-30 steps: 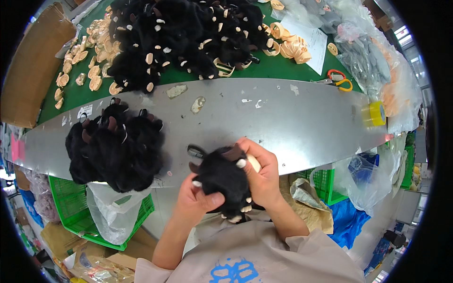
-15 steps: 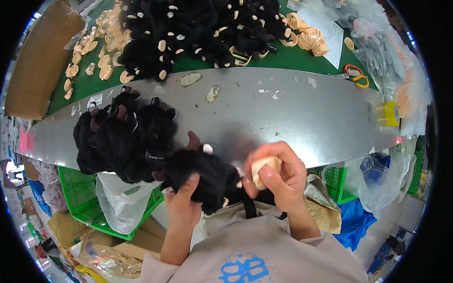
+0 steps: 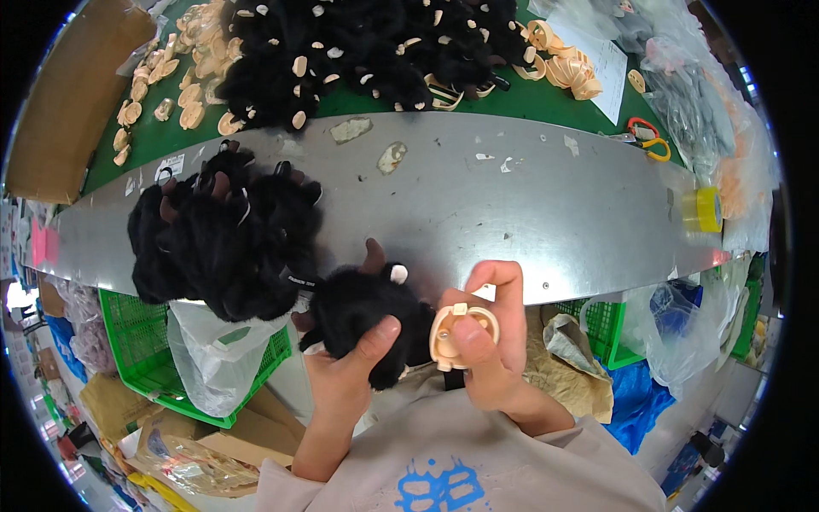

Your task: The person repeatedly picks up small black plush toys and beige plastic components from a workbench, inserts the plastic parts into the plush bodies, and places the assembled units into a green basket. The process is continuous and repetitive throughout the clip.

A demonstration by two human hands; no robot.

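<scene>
While heaps of black fur pieces (image 3: 358, 51) crowd the green table (image 3: 512, 98) and a second pile (image 3: 217, 243) sits on the grey steel bench (image 3: 529, 213), the left hand (image 3: 345, 371) wraps a black furry toy (image 3: 363, 316) at the bench edge. The right hand (image 3: 490, 341) pinches a beige plastic ring part (image 3: 461, 334) just beside it; loosely held, it could slip into the green crate (image 3: 183, 358) or clutter below. Scissors (image 3: 648, 141) and what looks like yellow tape (image 3: 706, 209) lie well apart.

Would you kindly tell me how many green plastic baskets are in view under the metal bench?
2: one green basket sits below the bench at the left, beside the left hand; the other green basket is lower right, partly hidden by bags. More may be hidden.
</scene>
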